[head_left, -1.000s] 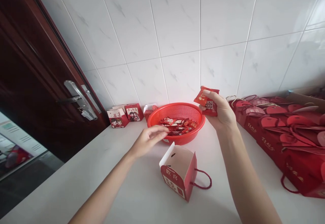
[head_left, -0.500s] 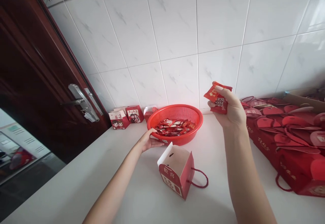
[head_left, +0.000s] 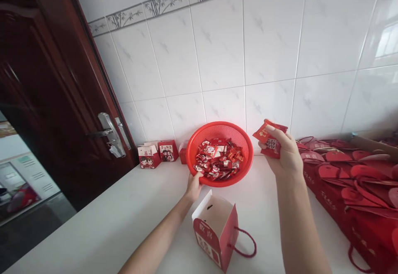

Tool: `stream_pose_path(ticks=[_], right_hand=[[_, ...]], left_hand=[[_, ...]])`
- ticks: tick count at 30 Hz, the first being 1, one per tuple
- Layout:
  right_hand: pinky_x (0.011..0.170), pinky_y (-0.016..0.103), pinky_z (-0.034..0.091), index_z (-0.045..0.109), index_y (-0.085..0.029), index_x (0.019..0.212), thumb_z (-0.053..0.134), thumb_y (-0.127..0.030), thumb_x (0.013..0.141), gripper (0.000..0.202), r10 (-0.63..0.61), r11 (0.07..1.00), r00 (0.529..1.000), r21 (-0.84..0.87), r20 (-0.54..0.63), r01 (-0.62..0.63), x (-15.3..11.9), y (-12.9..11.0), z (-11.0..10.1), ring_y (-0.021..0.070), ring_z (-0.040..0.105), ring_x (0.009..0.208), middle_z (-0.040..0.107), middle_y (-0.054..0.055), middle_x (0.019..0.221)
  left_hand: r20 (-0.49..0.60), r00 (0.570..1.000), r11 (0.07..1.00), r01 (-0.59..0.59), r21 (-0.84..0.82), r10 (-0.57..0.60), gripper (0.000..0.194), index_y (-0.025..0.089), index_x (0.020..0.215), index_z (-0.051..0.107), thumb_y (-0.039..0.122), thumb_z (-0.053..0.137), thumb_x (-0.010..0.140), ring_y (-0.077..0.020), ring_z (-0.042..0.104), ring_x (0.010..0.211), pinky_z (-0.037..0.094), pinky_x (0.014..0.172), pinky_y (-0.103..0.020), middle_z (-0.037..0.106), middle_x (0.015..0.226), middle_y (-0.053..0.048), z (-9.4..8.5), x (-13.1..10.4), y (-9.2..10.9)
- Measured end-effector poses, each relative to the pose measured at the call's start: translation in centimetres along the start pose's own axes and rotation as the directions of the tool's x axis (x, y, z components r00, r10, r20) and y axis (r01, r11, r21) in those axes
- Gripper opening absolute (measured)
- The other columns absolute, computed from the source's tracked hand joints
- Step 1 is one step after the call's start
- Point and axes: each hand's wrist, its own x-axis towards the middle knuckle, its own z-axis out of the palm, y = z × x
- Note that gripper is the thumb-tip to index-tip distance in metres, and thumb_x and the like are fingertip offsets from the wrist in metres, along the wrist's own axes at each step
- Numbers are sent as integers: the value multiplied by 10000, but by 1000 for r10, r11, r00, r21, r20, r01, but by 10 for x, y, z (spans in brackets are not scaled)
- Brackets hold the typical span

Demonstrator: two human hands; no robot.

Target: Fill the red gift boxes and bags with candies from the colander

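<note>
My left hand (head_left: 194,186) grips the near left rim of a red plastic basket (head_left: 250,149), thumb over the edge. The basket leans toward me, showing red-wrapped candies (head_left: 217,158) heaped inside. Raised to the right of the basket, my right hand (head_left: 284,147) is closed on red and orange candy packets (head_left: 270,139) with gold and white print; how many I cannot tell. In front of the basket stands an open red gift box (head_left: 214,232) with a white inside and a dark red cord handle (head_left: 248,245) on its right side.
Small red and white boxes (head_left: 149,156) with cartoon figures stand at the back left. Rows of closed red gift boxes (head_left: 348,191) fill the right side of the white table (head_left: 124,224). A tiled wall (head_left: 224,66) stands behind, a dark wooden door (head_left: 46,79) at left.
My left hand has tipped the basket toward me, so more of the candies show. My right hand still holds the packets. The camera view has tilted upward.
</note>
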Motion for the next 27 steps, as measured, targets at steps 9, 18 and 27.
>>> stream_pose_path(ticks=[9,18,27], right_hand=[[408,193,395,745,-145,856,931,-296,503,426,15,1000,998,-6,-60,-15,7,7,-5,84,517,535,630,-4,691],[413,191,393,706,-151,761,911,-260,500,350,-42,998,988,-45,-148,36,18,8,-20,79,506,528,602,-20,661],[411,198,383,713,-147,790,896,-270,485,376,-59,997,986,-49,-154,52,18,5,-20,89,513,541,610,-18,680]], left_hand=[[-80,996,993,36,-113,-45,298,250,1059,547,181,628,781,-195,734,869,587,747,-290,744,972,-22,31,10,-27],[-60,975,965,200,-168,-212,193,211,990,589,208,696,829,-196,739,810,610,838,-376,738,978,-67,10,11,-24],[-195,965,981,157,-114,-177,109,208,863,570,215,669,816,-198,724,798,601,856,-365,700,824,-65,-13,-3,-21]])
